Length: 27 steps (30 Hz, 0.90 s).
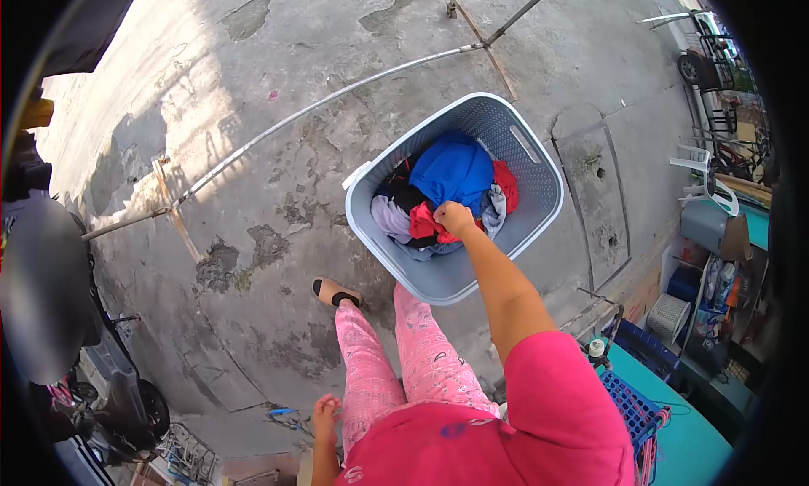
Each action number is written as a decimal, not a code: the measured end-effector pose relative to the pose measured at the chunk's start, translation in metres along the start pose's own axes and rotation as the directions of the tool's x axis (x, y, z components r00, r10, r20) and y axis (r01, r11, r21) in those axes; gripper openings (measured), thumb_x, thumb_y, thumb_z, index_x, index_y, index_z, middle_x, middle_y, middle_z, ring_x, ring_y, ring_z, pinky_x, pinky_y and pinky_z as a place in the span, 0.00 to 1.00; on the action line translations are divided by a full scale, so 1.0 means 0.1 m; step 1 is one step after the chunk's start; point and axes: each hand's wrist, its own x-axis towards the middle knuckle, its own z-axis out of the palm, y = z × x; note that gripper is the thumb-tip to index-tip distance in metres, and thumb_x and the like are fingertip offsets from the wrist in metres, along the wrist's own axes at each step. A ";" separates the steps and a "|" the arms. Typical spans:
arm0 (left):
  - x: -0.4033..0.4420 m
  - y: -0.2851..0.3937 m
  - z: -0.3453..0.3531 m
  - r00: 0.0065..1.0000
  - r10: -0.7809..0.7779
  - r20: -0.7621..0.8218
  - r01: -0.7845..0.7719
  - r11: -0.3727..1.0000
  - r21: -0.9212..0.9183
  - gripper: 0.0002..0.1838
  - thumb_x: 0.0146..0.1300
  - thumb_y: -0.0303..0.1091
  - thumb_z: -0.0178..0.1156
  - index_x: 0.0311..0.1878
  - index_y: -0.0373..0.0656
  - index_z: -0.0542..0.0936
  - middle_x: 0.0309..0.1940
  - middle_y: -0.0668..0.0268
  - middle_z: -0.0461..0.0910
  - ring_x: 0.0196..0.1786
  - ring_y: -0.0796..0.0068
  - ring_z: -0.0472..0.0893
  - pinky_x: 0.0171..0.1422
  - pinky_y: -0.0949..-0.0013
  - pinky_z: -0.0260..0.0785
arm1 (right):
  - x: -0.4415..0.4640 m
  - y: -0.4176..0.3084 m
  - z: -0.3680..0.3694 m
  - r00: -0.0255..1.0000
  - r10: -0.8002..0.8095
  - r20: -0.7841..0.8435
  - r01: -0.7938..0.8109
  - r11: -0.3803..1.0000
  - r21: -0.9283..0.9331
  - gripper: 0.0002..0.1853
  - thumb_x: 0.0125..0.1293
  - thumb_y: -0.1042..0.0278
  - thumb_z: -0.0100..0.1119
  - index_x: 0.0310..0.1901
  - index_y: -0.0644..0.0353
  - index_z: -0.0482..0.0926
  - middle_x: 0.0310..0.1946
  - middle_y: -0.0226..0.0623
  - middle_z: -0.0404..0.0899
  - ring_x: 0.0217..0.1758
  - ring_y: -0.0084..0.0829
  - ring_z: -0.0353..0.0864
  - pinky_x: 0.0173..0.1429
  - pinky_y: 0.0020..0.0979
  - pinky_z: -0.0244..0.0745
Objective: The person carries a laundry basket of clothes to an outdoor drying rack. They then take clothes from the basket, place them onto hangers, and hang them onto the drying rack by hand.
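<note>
A grey plastic laundry basket (533, 195) with perforated walls stands on the ground before me. In it lies a heap of clothes: a blue garment (453, 168) on top, a lilac one (390, 217) at the left, and red, black and grey pieces around them. My right hand (455, 219) reaches into the basket, its fingers closed on a red garment (424, 222) at the near side of the heap. My left hand (326, 416) hangs low beside my pink trousers, away from the basket, fingers loosely curled and apart, with nothing seen in it.
A long metal pole (329, 100) on low wooden feet runs across the cracked concrete beyond the basket. At right are a white plastic chair (706, 178), a turquoise surface (674, 402) and a blue plastic crate (630, 410). A parked motor scooter (118, 385) is at left.
</note>
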 end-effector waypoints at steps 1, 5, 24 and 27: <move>-0.04 -0.01 0.07 1.000 -0.001 -0.003 0.001 1.000 -0.016 0.14 0.62 0.35 0.51 0.51 0.48 0.70 0.42 0.69 0.75 0.46 0.76 0.75 0.44 0.68 0.66 | 0.04 0.08 -0.05 0.998 0.000 0.066 -0.026 0.919 0.392 0.14 0.53 0.73 0.57 0.43 0.51 0.80 0.45 0.36 0.75 0.54 0.27 0.71 0.54 0.31 0.66; 0.10 0.23 0.48 0.980 0.191 -0.048 -0.192 0.981 -0.016 0.12 0.63 0.30 0.48 0.50 0.47 0.70 0.42 0.69 0.76 0.44 0.79 0.74 0.42 0.72 0.66 | -0.29 0.09 -0.94 0.987 -0.158 -0.010 0.085 0.474 0.876 0.11 0.54 0.74 0.57 0.41 0.61 0.78 0.37 0.31 0.76 0.43 0.19 0.72 0.51 0.21 0.64; -1.99 3.66 1.84 -0.245 0.832 0.498 -0.958 -0.286 0.007 0.39 0.44 0.32 0.65 0.62 0.46 0.61 0.56 0.57 0.67 0.59 0.55 0.66 0.63 0.61 0.58 | -3.12 -1.78 -3.34 0.539 -0.794 -0.281 0.842 0.520 0.145 0.10 0.47 0.83 0.52 0.32 0.61 0.72 0.32 0.34 0.73 0.43 0.30 0.72 0.48 0.26 0.66; -2.30 3.75 1.59 -0.233 0.832 0.504 -0.970 -0.235 -0.060 0.41 0.43 0.32 0.65 0.64 0.47 0.58 0.54 0.55 0.69 0.56 0.55 0.70 0.58 0.62 0.63 | -3.31 -2.13 -3.22 0.251 -0.827 -0.504 0.864 0.426 -0.269 0.07 0.50 0.82 0.54 0.31 0.62 0.68 0.34 0.37 0.71 0.41 0.36 0.72 0.44 0.28 0.69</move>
